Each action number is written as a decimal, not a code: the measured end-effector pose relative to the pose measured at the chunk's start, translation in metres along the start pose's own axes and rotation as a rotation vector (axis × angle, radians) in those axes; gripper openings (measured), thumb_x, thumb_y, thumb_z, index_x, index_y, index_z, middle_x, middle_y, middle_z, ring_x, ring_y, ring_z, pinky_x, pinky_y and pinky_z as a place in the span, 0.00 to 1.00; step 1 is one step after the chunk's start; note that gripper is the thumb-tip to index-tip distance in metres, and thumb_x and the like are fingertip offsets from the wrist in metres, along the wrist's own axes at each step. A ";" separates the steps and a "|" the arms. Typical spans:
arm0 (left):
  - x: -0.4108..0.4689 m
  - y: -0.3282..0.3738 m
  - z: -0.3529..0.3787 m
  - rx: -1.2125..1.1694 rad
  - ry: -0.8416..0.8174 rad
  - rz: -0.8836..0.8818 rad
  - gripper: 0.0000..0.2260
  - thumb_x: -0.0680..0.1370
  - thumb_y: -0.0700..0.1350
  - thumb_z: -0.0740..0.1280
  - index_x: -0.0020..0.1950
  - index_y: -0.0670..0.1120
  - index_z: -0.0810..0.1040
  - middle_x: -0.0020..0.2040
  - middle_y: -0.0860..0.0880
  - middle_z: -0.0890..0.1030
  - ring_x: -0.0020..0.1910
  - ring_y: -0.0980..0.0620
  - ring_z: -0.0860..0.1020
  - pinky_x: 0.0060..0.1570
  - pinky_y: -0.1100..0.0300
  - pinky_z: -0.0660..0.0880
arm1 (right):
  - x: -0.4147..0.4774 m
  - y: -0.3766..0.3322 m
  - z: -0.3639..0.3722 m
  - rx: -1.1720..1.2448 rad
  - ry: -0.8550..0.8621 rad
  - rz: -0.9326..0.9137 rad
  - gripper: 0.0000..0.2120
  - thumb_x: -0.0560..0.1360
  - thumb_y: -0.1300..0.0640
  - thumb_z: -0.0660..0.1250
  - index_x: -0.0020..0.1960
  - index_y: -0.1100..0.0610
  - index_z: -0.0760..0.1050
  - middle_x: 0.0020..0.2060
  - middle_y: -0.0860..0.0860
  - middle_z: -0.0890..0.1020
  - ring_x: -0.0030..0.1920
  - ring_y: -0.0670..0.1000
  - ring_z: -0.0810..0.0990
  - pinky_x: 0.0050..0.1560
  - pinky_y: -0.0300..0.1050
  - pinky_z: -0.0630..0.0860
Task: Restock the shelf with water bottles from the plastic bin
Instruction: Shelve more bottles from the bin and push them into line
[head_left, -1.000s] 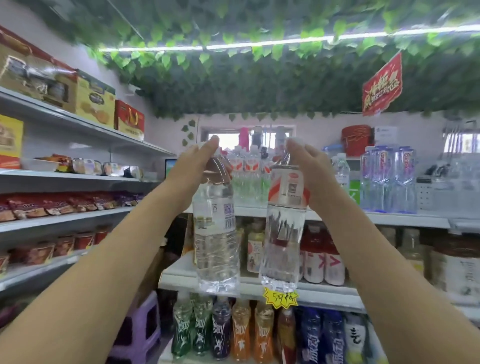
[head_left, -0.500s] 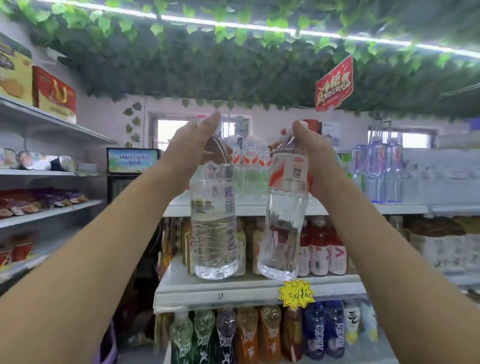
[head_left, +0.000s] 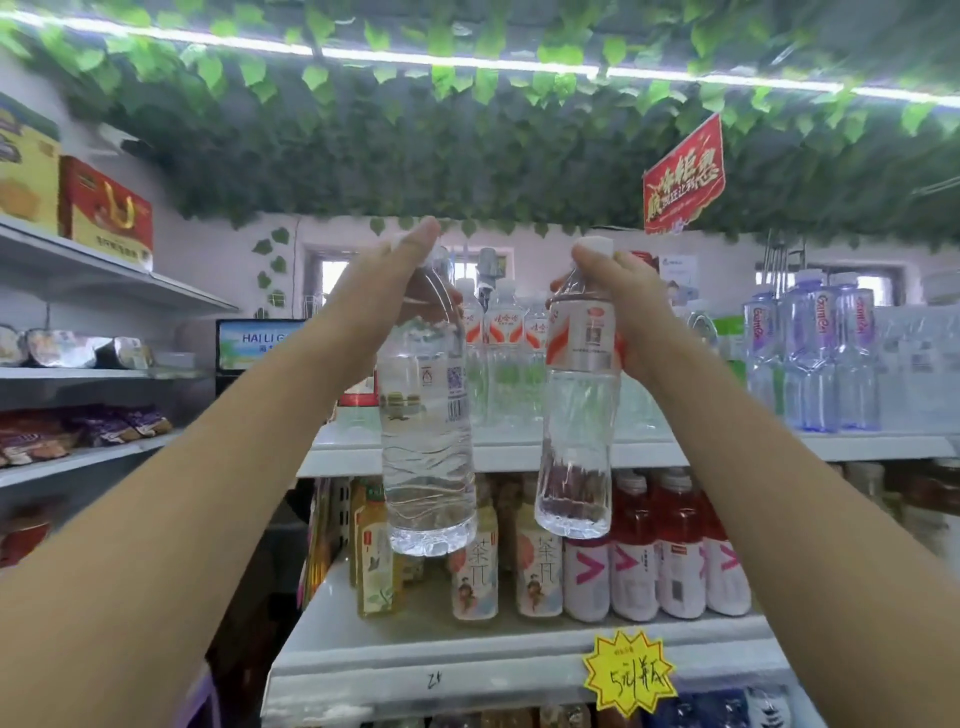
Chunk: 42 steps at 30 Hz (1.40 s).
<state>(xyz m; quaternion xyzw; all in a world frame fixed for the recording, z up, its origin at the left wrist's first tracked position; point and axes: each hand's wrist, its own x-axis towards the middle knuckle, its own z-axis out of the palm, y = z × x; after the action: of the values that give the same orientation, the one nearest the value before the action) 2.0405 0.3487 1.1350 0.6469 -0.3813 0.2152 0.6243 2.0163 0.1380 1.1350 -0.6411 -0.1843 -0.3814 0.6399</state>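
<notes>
clear water bottle (head_left: 428, 441) | left hand (head_left: 384, 293) grips neck | red-label water bottle (head_left: 576, 431) | right hand (head_left: 626, 306) grips neck

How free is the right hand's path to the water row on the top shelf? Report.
Likely free: the right hand, gripping a red-labelled bottle, is raised before the water row; nothing visible between.

I am looking into a small shop. Hanging green leaves (head_left: 363, 156) cover the ceiling across the top of the frame, crossed by a bright light strip (head_left: 467, 60). A red sign (head_left: 683, 174) hangs at upper right. The pale back wall (head_left: 208, 260) has a window (head_left: 332, 275) near centre. White shelves (head_left: 506, 454) stand at centre, and grey wall shelves (head_left: 104, 280) run along the left.
</notes>
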 end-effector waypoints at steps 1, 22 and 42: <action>0.011 -0.004 0.004 -0.001 0.006 0.002 0.17 0.80 0.56 0.55 0.47 0.43 0.74 0.38 0.45 0.82 0.36 0.51 0.81 0.33 0.69 0.74 | 0.011 0.004 -0.003 -0.006 0.002 -0.006 0.07 0.76 0.54 0.66 0.48 0.58 0.72 0.40 0.55 0.80 0.31 0.50 0.80 0.34 0.43 0.79; 0.170 -0.107 0.069 0.007 0.013 0.020 0.15 0.81 0.55 0.55 0.51 0.45 0.74 0.35 0.46 0.81 0.32 0.54 0.80 0.34 0.65 0.75 | 0.191 0.098 -0.023 -0.386 0.045 -0.125 0.16 0.76 0.46 0.63 0.53 0.59 0.72 0.53 0.61 0.78 0.51 0.58 0.80 0.54 0.58 0.78; 0.188 -0.127 0.076 -0.090 0.007 0.092 0.12 0.81 0.54 0.56 0.50 0.48 0.73 0.36 0.46 0.81 0.33 0.54 0.81 0.31 0.69 0.75 | 0.201 0.149 -0.024 -0.469 0.057 -0.008 0.19 0.81 0.48 0.54 0.62 0.60 0.71 0.44 0.55 0.75 0.46 0.52 0.76 0.52 0.55 0.75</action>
<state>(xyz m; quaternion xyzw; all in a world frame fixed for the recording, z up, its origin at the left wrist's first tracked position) 2.2384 0.2237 1.1853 0.5991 -0.4177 0.2286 0.6437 2.2469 0.0473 1.1766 -0.7606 -0.0751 -0.4342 0.4767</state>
